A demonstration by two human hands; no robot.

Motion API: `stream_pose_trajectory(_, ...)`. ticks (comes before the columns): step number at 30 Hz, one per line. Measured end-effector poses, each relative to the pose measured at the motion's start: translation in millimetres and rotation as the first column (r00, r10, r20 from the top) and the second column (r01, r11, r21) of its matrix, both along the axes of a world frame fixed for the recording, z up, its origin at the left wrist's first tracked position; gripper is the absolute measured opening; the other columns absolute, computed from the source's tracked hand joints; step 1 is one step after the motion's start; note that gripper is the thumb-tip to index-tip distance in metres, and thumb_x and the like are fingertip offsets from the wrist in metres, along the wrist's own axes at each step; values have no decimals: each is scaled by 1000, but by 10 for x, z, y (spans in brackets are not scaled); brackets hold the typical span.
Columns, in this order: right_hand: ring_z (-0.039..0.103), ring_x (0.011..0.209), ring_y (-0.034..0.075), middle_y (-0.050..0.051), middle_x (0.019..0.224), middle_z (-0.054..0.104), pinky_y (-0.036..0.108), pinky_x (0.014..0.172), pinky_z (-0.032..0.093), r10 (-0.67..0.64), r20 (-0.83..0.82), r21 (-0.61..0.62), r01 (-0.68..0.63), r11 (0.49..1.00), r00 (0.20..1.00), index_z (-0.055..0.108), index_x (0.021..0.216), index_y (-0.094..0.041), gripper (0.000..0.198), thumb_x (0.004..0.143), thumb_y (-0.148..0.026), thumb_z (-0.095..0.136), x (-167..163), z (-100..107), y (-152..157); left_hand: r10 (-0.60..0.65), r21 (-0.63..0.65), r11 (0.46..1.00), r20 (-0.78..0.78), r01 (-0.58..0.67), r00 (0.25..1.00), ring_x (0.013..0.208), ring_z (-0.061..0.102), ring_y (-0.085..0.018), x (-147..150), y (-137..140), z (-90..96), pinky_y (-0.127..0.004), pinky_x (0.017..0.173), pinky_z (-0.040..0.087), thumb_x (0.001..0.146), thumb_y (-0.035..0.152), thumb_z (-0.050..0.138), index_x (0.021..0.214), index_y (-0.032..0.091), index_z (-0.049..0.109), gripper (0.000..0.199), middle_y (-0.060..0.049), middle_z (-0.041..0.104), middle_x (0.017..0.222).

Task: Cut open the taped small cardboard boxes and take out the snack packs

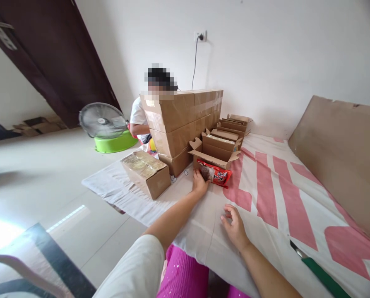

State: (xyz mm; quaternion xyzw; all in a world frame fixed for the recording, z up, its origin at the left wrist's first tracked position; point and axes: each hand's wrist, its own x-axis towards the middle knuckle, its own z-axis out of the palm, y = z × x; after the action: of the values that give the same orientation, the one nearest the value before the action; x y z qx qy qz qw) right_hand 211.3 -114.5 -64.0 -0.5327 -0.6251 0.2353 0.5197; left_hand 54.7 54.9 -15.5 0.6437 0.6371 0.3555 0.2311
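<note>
My left hand [200,182] is closed on the left end of a red plastic food packet [216,174] with a dark part and printed characters. The packet is tilted against the front of an open cardboard box [214,155], whose flaps stand up. Nearer to me, my right hand [234,225] hovers over or rests on the cloth, fingers apart and slightly curled, with nothing in it. To the left of the box rises a stack of taped cartons [180,124]. A single taped carton [147,173] lies at the table's left side.
More open boxes [231,124] line up behind the first. A green-handled cutter [321,273] lies at right on the printed cloth [278,198]. A large cardboard sheet [343,153] leans at right. Behind the stack sits a person [139,116], near a fan [102,121].
</note>
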Motion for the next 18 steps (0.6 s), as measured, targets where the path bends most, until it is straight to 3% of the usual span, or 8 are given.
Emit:
stream_pose_trajectory(2, 59, 109, 26, 13, 119, 61, 44, 87, 55, 11, 6, -3, -11, 1000, 1000, 60, 104, -22, 21, 86, -34, 58, 9, 8, 1, -59, 31, 998, -16, 60, 998, 148, 13, -39, -78, -187, 57, -50, 119, 20, 74, 19, 68, 148, 6, 15, 92, -30, 7, 158)
stream_pose_trajectory(5, 60, 107, 27, 13, 118, 61, 44, 86, 54, 15, 21, -15, -15, 1000, 1000, 62, 99, -21, 20, 86, -36, 58, 20, -1, 6, -234, 117, 964, -66, 241, 970, 148, 20, -32, -351, -501, 285, -44, 120, 24, 74, 19, 67, 145, 15, 32, 79, -18, 17, 159)
stream_pose_trajectory(8, 61, 103, 26, 13, 116, 61, 44, 85, 53, 17, 40, -28, -15, 999, 999, 63, 97, -21, 21, 86, -39, 59, 22, -21, 4, -376, 366, 829, -195, 423, 906, 143, 31, -27, -837, -654, 659, -43, 118, 28, 83, 26, 59, 135, 21, 46, 54, -12, 35, 153)
stream_pose_trajectory(10, 60, 103, 26, 13, 116, 61, 45, 86, 53, 22, 58, -34, -20, 999, 998, 62, 97, -21, 21, 86, -39, 59, 15, -23, -3, -209, 537, 802, -155, 260, 966, 136, 40, -26, -1271, -590, 918, -44, 116, 32, 85, 26, 56, 124, 21, 52, 40, -12, 45, 143)
stream_pose_trajectory(12, 59, 104, 26, 13, 115, 61, 45, 87, 52, 29, 75, -37, -26, 999, 997, 62, 97, -21, 20, 86, -38, 58, 3, -11, -12, 37, 598, 800, 26, -45, 999, 131, 44, -26, -1762, -417, 1115, -44, 111, 36, 84, 27, 57, 119, 19, 53, 36, -12, 49, 136)
stream_pose_trajectory(13, 59, 105, 26, 13, 115, 61, 45, 87, 52, 31, 83, -36, -28, 999, 996, 62, 96, -21, 19, 86, -37, 58, -4, -1, -15, 145, 560, 806, 123, -190, 982, 130, 44, -26, -2012, -315, 1177, -43, 109, 38, 83, 28, 58, 117, 18, 53, 36, -12, 49, 135)
stream_pose_trajectory(15, 59, 105, 26, 12, 113, 62, 44, 86, 53, 30, 98, -33, -27, 999, 995, 62, 95, -22, 17, 86, -36, 57, -17, 22, -19, 374, 367, 794, 334, -485, 865, 130, 42, -25, -2475, -131, 1217, -41, 111, 35, 80, 26, 61, 118, 19, 52, 40, -11, 45, 138)
stream_pose_trajectory(18, 59, 103, 26, 11, 109, 62, 44, 86, 53, 31, 126, -25, -28, 999, 992, 62, 93, -22, 16, 86, -35, 57, -26, 45, -22, 467, 183, 800, 410, -572, 783, 127, 44, -29, -2967, -9, 1098, -47, 109, 34, 70, 26, 67, 115, 17, 50, 49, -12, 50, 129)
